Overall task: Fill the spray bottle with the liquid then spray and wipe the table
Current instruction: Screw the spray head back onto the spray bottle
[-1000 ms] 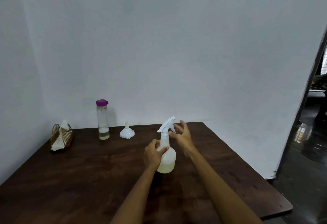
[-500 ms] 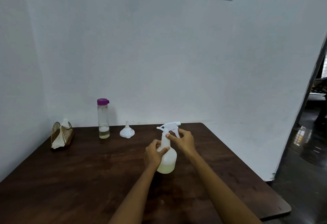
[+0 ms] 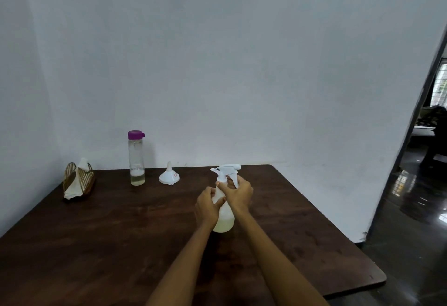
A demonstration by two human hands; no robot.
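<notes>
A white spray bottle (image 3: 225, 221) with pale liquid in its base stands upright on the dark wooden table (image 3: 121, 245). My left hand (image 3: 208, 206) grips its body from the left. My right hand (image 3: 239, 192) is closed around the neck just under the white trigger head (image 3: 227, 169), which sits on top with its nozzle toward the right. At the back stands a clear bottle (image 3: 136, 160) with a purple cap and a little liquid at the bottom. Beside it, a white funnel (image 3: 169, 177) rests upside down.
A wire holder with white napkins (image 3: 78, 180) sits at the table's back left corner. White walls close off the back and left. The table's right edge (image 3: 338, 228) borders an open doorway with a shiny dark floor.
My right hand came down from open fingers beside the trigger head and closed on the bottle's neck. The trigger head turned from tilted up to level, nozzle now toward the right.
</notes>
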